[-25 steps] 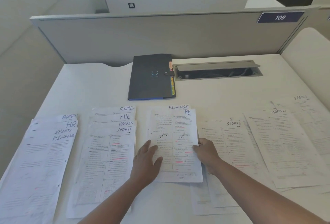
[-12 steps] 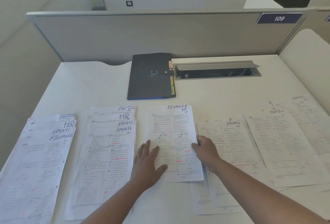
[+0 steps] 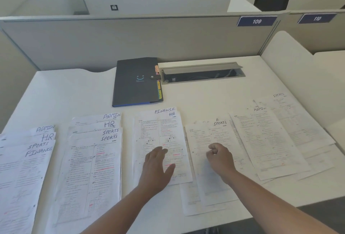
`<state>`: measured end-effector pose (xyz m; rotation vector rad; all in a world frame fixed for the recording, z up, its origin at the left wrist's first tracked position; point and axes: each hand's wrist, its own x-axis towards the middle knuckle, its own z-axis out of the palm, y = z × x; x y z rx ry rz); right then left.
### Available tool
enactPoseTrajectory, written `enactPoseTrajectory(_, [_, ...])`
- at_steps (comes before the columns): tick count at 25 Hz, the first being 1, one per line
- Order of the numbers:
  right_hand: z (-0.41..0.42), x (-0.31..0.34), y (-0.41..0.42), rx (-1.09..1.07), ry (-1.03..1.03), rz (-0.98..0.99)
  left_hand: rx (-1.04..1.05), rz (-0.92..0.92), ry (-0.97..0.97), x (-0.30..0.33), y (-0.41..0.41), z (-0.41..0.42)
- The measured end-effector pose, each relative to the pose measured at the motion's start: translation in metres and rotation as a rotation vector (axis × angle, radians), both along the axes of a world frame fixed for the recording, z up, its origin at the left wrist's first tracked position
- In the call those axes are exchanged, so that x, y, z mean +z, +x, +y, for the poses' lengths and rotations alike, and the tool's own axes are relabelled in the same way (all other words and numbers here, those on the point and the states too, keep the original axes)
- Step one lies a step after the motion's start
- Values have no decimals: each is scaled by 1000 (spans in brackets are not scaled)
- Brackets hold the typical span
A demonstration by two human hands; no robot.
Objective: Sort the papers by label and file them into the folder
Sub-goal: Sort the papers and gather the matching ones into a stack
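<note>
Paper stacks: five groups laid in a row along the near half of the desk (image 3: pixel 61 88).
Far-left stack (image 3: pixel 24 168): four labels showing, ADMIN, HR, SPORTS, FINANCE.
Second stack (image 3: pixel 89 168): four labels showing, ADMIN, HR, SPORTS, SPORTS.
Middle stack (image 3: pixel 158 133): two labels showing, FINANCE behind, HR on top.
Fourth stack (image 3: pixel 201 140): top sheet marked SPORTS, with more sheets sticking out below it; count unclear.
Right stack (image 3: pixel 270 140): ADMIN sheet on top, a SPORTS sheet further back, others fanned under them; count unclear.
Folder (image 3: pixel 135 82): one, dark, closed, lying flat behind the middle stack, coloured tabs along its right edge; well apart from both hands.
Left hand (image 3: pixel 156 168): one, fingers straight and spread, lying flat on the lower part of the middle stack's HR sheet.
Right hand (image 3: pixel 219 159): one, fingers curled into a loose fist, holding nothing, over the fourth stack just right of the middle stack.
Cable tray (image 3: pixel 201 73): one, lid open, just right of the folder.
Number plates: two on the partition, 109 (image 3: pixel 256 21) and 110 (image 3: pixel 317 18).
</note>
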<state>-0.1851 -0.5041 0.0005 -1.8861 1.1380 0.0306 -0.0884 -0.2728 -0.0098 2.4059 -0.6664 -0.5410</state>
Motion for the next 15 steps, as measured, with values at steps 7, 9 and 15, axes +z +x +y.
enactPoseTrajectory(7, [-61,-4,-49,-80,-137,110,226,580,-177,13,-42,-77])
enactPoseTrajectory(9, [-81,-5,-59,-68,-127,124,302,585,-176,8,-53,-92])
enactPoseTrajectory(15, [-119,2,-70,-24,182,-46,495,523,-129,15,-78,-121])
